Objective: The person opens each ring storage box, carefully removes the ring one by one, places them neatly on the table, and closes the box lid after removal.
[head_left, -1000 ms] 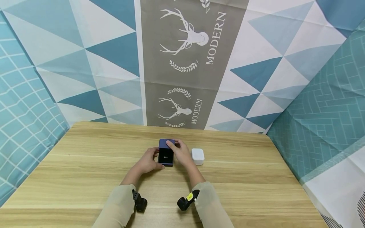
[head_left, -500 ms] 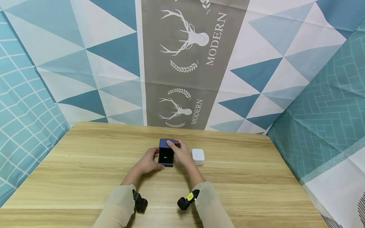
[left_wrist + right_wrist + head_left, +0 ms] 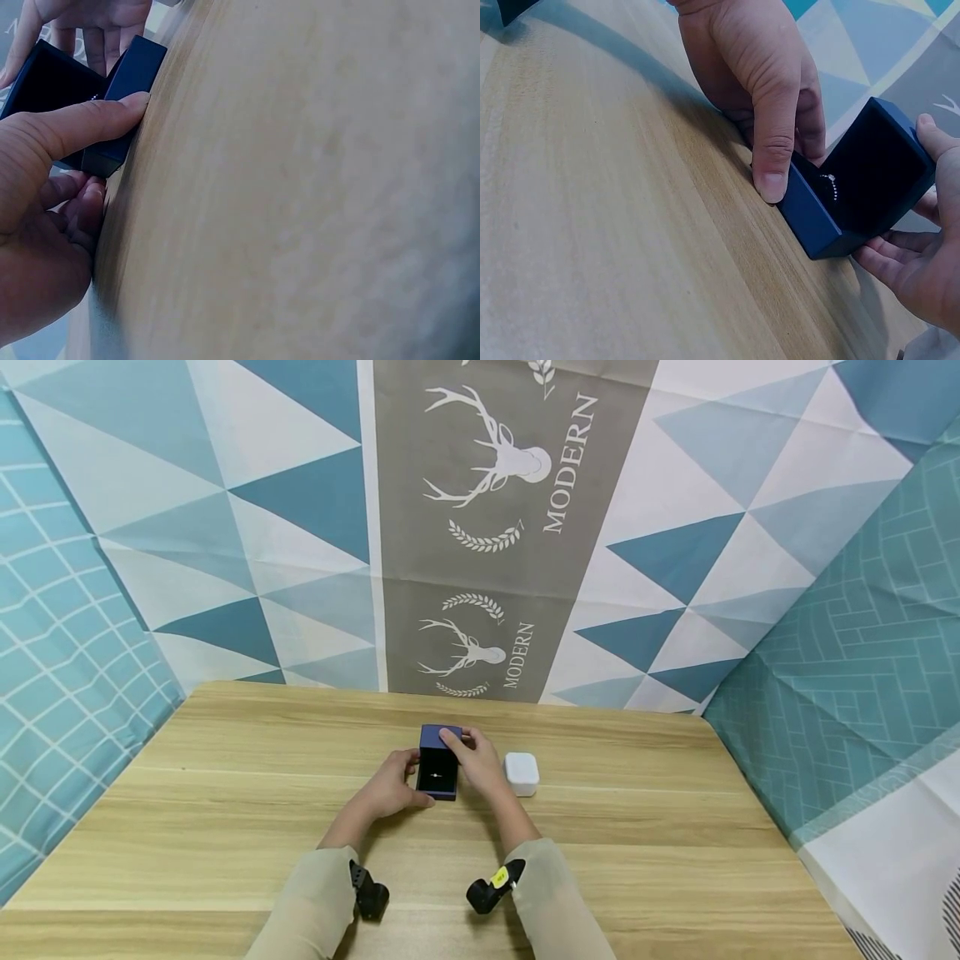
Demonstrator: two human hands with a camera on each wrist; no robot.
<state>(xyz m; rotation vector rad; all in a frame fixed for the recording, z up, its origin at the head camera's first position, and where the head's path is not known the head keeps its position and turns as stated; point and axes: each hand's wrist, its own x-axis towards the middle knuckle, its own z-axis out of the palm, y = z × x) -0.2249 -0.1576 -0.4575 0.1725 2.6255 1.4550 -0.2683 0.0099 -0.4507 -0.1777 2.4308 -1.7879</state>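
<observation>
A dark blue ring box [image 3: 437, 795] sits on the table with its lid [image 3: 433, 737] raised. In its black lining stands a ring [image 3: 831, 187] with small sparkling stones. My left hand [image 3: 390, 785] grips the base from the left, the thumb along the front wall and the other fingers at the side, as the left wrist view shows. From the right, my right hand [image 3: 480, 767] holds the lid, its thumb on the outer face and its fingers around the side and underneath, partly hidden.
Just right of my right hand stands a small white rounded-corner case [image 3: 521, 773]. The wooden table [image 3: 637, 827] ends at a patterned cloth backdrop [image 3: 300, 568]. A black camera is strapped to each wrist.
</observation>
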